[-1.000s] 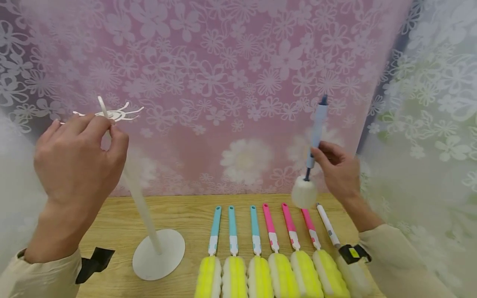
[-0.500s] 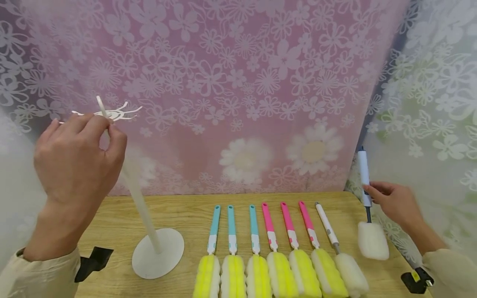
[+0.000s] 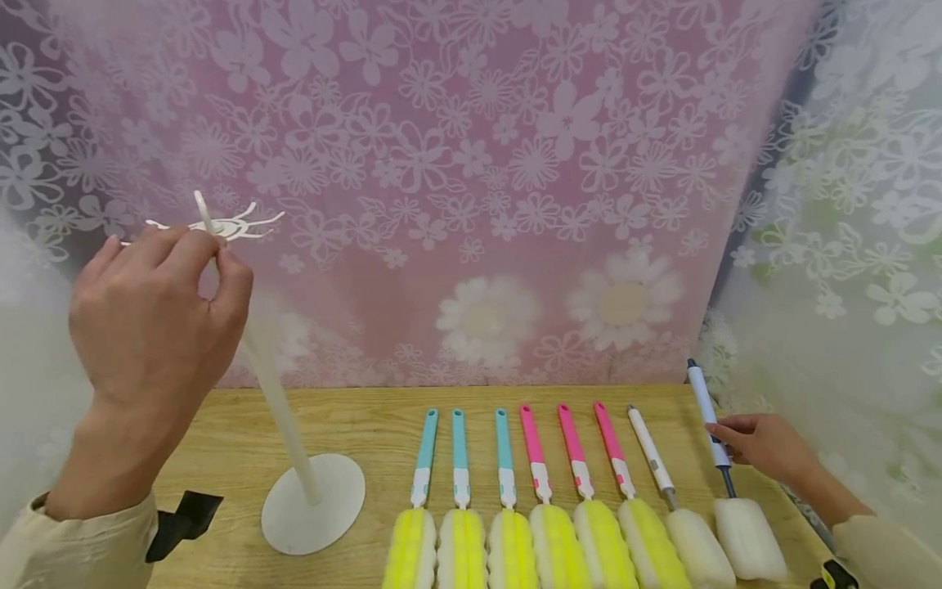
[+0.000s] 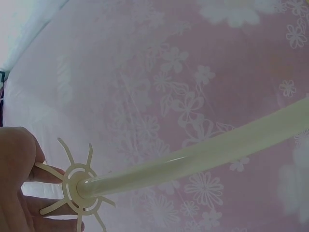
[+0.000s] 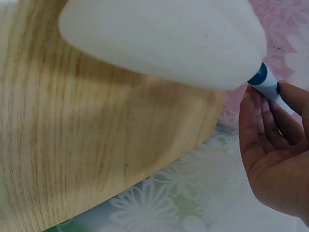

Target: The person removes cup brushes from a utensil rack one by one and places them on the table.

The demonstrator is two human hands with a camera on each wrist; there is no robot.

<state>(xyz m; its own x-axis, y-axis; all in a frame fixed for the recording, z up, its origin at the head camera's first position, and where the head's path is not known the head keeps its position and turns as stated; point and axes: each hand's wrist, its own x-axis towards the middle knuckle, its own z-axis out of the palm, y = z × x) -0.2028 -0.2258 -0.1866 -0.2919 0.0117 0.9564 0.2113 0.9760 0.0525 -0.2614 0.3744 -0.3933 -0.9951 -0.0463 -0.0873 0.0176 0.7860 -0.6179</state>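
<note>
My left hand (image 3: 158, 294) grips the top of a white hook stand (image 3: 275, 401), where thin curved hooks spread from a ring. In the left wrist view the ring (image 4: 81, 189) and pole show, with fingertips behind the hooks. My right hand (image 3: 769, 446) pinches the light blue handle of a cup brush (image 3: 706, 405), whose white sponge head (image 3: 749, 536) points toward me at the table's right side. In the right wrist view this sponge (image 5: 169, 38) hangs large over the wood, thumb and fingers on the handle (image 5: 273, 89).
Left of the held brush lies a white-handled sponge brush (image 3: 651, 450). Beside it are several pink-handled brushes (image 3: 570, 446) and teal-handled brushes (image 3: 459, 454) with yellow-and-white heads, in a row. The wooden table (image 3: 353, 409) ends at a floral curtain (image 3: 478, 204) behind and at right.
My right hand has carried the cup brush from up near the curtain to the right, then down to the row's right end. The left hand keeps its place on the stand.
</note>
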